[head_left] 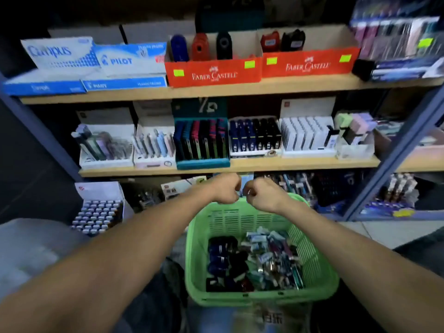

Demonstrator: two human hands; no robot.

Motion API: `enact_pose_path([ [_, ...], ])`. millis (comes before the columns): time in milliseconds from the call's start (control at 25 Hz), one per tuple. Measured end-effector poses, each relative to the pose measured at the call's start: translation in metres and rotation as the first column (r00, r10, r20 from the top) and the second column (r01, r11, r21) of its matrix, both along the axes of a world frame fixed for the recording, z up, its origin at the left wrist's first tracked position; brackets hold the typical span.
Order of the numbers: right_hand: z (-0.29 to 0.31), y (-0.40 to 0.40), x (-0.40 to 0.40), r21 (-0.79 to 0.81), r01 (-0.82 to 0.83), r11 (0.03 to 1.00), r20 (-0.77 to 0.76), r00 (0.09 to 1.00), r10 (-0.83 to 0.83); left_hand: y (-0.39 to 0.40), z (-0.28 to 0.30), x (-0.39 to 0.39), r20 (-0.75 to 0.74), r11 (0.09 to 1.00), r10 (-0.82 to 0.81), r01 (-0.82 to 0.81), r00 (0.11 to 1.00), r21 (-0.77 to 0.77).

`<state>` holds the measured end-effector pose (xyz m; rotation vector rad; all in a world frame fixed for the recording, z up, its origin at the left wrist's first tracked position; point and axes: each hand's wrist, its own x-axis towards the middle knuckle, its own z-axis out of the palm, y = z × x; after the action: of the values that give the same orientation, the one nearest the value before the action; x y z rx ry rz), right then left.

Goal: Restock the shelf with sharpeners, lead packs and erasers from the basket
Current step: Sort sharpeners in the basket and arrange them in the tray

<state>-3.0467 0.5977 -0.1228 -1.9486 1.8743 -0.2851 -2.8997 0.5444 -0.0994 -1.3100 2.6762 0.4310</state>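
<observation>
Nearest the camera, at 6 o'clock, stands the green plastic basket (262, 248), slotted walls, rim unbroken. Its floor holds a loose heap: dark blue and black sharpeners (224, 254) on the 9 o'clock side, small wrapped erasers (258, 237) toward 12 o'clock, and slim lead packs (292, 267) in teal and dark tones on the 3 o'clock side. Items overlap; the count cannot be told.

Both forearms reach forward above the basket. The left hand (227, 189) and right hand (260, 194) sit close together over the basket's far rim, at 12 o'clock from its contents. Fingers of both hands are curled inward. Something small and pale seems to sit between them, but blur prevents saying whether either hand grips it.

Beyond the hands, the lowest visible shelf carries a white display box of capped items (97, 212) at 9 o'clock and hanging blister packs at 2 o'clock, blurred.

The middle shelf (240, 165) holds a row of display boxes: pastel sticks at 10 o'clock, a teal tray of dark and pink packs (201, 143) at centre, navy and black packs, then white packs at 2 o'clock.

The top shelf holds blue Campus and Pilot boxes (125, 61) at 10 o'clock and two red Faber-Castell boxes (213, 73) at 12 to 1 o'clock, with blue, red and black sharpeners standing upright inside.
</observation>
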Motion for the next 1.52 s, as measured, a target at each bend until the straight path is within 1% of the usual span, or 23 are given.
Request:
enact_pose_path([
  [40, -0.026, 0.005, 0.0, 0.084, -0.016, 0.996, -0.019, 1.0, 0.017, 0.003, -0.03, -0.001, 0.048, 0.999, 0.002, -0.004, 0.999, 0.051],
  [120, -0.072, 0.011, 0.002, 0.2, -0.036, 0.979, -0.04, 0.998, 0.045, 0.009, -0.08, -0.003, 0.101, 0.989, 0.006, -0.02, 0.995, 0.146],
  [200, -0.112, 0.01, 0.003, 0.278, -0.051, 0.959, -0.039, 0.997, 0.064, 0.012, -0.118, -0.003, 0.116, 0.977, 0.016, -0.04, 0.993, 0.209],
  [320, -0.156, 0.005, 0.01, 0.34, -0.123, 0.932, -0.061, 0.986, 0.152, 0.011, -0.157, 0.001, 0.168, 0.969, 0.037, -0.076, 0.985, 0.235],
  [480, -0.207, 0.003, 0.02, 0.521, -0.238, 0.82, -0.077, 0.943, 0.323, 0.014, -0.221, 0.003, 0.208, 0.912, 0.002, -0.088, 0.978, 0.401],
  [600, -0.231, 0.006, 0.019, 0.57, -0.219, 0.791, -0.025, 0.959, 0.284, 0.02, -0.258, 0.0, 0.202, 0.861, 0.019, -0.119, 0.979, 0.495],
  [680, -0.236, 0.013, 0.02, 0.61, -0.23, 0.758, -0.01, 0.955, 0.297, 0.025, -0.273, -0.003, 0.139, 0.826, 0.07, -0.136, 0.988, 0.547],
  [760, -0.244, 0.022, 0.021, 0.649, -0.208, 0.732, -0.003, 0.961, 0.275, 0.031, -0.285, -0.005, 0.091, 0.785, 0.13, -0.158, 0.987, 0.599],
  [800, -0.249, 0.026, 0.023, 0.653, -0.202, 0.73, -0.007, 0.962, 0.272, 0.035, -0.289, -0.006, 0.108, 0.795, 0.115, -0.156, 0.988, 0.586],
  [880, -0.258, 0.032, 0.025, 0.644, -0.209, 0.736, -0.014, 0.959, 0.284, 0.042, -0.296, -0.005, 0.182, 0.856, 0.055, -0.141, 0.982, 0.497],
  [960, -0.263, 0.036, 0.027, 0.643, -0.218, 0.734, -0.009, 0.956, 0.292, 0.047, -0.299, -0.004, 0.218, 0.878, 0.061, -0.156, 0.974, 0.453],
  [1080, -0.268, 0.035, 0.021, 0.689, -0.266, 0.674, 0.046, 0.944, 0.325, 0.048, -0.302, -0.002, 0.301, 0.897, 0.031, -0.16, 0.953, 0.413],
  [1160, -0.274, 0.033, 0.014, 0.72, -0.277, 0.636, 0.091, 0.947, 0.309, 0.047, -0.302, -0.003, 0.32, 0.904, 0.025, -0.158, 0.947, 0.398],
  [1200, -0.276, 0.033, 0.013, 0.717, -0.281, 0.638, 0.1, 0.947, 0.304, 0.046, -0.302, -0.004, 0.316, 0.907, 0.021, -0.151, 0.948, 0.393],
  [1320, -0.279, 0.036, 0.011, 0.665, -0.289, 0.689, 0.071, 0.942, 0.327, 0.046, -0.301, -0.004, 0.299, 0.923, -0.005, -0.111, 0.954, 0.368],
  [1400, -0.277, 0.036, 0.011, 0.641, -0.318, 0.699, 0.048, 0.925, 0.377, 0.046, -0.303, 0.001, 0.296, 0.922, 0.002, -0.116, 0.955, 0.37],
  [1520, -0.272, 0.036, 0.008, 0.615, -0.349, 0.707, -0.004, 0.895, 0.446, 0.045, -0.306, 0.01, 0.294, 0.851, 0.11, -0.243, 0.95, 0.465],
])
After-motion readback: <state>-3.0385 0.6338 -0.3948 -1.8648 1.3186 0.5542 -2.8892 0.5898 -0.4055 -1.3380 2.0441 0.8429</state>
